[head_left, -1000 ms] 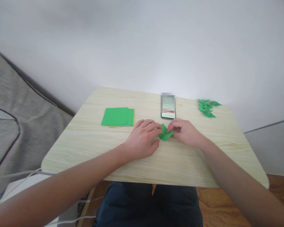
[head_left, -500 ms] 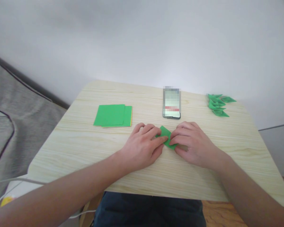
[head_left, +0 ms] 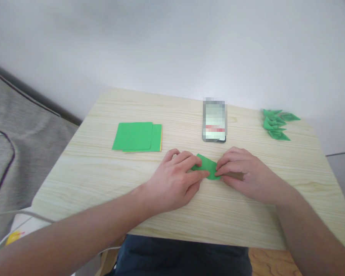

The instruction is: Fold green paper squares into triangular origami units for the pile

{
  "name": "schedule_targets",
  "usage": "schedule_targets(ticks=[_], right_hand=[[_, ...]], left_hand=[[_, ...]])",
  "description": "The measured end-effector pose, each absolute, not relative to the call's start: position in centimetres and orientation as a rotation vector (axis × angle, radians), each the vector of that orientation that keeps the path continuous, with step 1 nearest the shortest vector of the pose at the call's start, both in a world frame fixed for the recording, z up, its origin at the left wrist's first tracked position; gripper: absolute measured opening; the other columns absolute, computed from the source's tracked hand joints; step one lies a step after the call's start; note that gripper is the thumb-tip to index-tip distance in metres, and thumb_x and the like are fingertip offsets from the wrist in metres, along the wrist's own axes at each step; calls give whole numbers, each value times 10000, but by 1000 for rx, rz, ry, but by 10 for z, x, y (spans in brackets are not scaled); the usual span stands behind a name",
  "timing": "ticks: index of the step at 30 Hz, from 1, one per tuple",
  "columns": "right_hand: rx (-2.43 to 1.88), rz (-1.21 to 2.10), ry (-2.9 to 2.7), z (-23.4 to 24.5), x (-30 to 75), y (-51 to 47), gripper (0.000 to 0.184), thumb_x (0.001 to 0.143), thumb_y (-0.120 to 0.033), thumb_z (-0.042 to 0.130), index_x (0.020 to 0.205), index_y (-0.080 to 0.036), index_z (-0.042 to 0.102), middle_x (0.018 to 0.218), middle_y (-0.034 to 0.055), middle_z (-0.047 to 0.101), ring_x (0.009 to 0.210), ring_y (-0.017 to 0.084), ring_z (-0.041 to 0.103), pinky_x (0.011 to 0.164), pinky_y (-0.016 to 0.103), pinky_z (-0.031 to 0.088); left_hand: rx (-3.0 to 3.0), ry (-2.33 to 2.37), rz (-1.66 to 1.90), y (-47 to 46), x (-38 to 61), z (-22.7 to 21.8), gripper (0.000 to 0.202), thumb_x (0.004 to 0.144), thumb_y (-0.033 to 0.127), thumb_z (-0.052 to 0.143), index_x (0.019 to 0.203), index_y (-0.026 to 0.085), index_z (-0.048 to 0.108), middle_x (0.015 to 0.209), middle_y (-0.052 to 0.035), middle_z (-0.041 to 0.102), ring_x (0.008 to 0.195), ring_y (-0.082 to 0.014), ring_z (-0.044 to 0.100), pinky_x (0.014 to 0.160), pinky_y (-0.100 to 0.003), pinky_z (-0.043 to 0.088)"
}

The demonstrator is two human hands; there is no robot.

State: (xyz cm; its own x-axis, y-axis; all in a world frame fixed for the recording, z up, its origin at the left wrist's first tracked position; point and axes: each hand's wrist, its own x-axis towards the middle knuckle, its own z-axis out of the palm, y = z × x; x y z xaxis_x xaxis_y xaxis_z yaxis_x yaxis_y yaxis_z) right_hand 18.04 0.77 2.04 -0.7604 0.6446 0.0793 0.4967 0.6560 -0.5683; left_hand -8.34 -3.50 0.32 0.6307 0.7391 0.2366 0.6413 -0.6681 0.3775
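A small piece of folded green paper [head_left: 207, 165] lies on the light wooden table between my hands. My left hand [head_left: 179, 176] presses on its left part, fingers curled over it and the index fingertip near its front edge. At the right end, my right hand [head_left: 243, 172] pinches the paper between thumb and fingers. Fingers cover both ends, so the exact folds there are hidden.
A stack of green paper sheets [head_left: 133, 136], with a yellow edge showing, lies at the left. Behind my hands is a phone [head_left: 214, 120] with a blurred screen. Several folded green paper pieces [head_left: 276, 124] sit at the back right. Behind the table [head_left: 89, 165] rises a pale wall.
My right hand has shifted slightly right, and more of the green paper shows between my hands. The paper looks turned a little flatter across. The whole view has shifted slightly.
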Motion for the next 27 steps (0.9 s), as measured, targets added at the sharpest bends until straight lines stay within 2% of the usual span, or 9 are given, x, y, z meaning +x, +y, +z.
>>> schedule_targets(ticks=[9, 14, 19, 27], right_hand=[[-1046, 783, -2543, 21, 176, 4, 122, 976, -220, 640, 1040, -270, 731, 1008, 15, 738, 985, 204, 623, 905, 394, 486], [-1245, 678, -2467, 13, 171, -3, 67, 957, -310, 677, 949, -250, 707, 948, 41, 707, 961, 240, 608, 865, 423, 479], [-1371, 575, -2329, 5, 165, -15, 23, 916, -267, 705, 920, -253, 687, 928, 44, 700, 945, 254, 600, 842, 433, 475], [-1492, 428, -2297, -2, 156, -26, 108, 951, -332, 654, 883, -249, 648, 918, 58, 679, 941, 275, 569, 835, 455, 426]], left_hand=[[2588, 1128, 595, -37, -86, 3, 237, 988, 219, 564, 1119, 281, 753, 1175, -34, 720, 1142, -248, 599, 1001, -481, 395], [2575, 1142, 589, -37, -87, 3, 246, 965, 204, 583, 1096, 307, 765, 1211, -25, 715, 1141, -252, 600, 1000, -494, 397], [2553, 1140, 588, -37, -88, 2, 244, 959, 212, 599, 1098, 311, 773, 1246, -38, 709, 1190, -272, 581, 1021, -515, 387], [2522, 1138, 580, -36, -88, 2, 244, 955, 212, 600, 1097, 311, 771, 1224, -23, 717, 1192, -270, 577, 1020, -506, 393]])
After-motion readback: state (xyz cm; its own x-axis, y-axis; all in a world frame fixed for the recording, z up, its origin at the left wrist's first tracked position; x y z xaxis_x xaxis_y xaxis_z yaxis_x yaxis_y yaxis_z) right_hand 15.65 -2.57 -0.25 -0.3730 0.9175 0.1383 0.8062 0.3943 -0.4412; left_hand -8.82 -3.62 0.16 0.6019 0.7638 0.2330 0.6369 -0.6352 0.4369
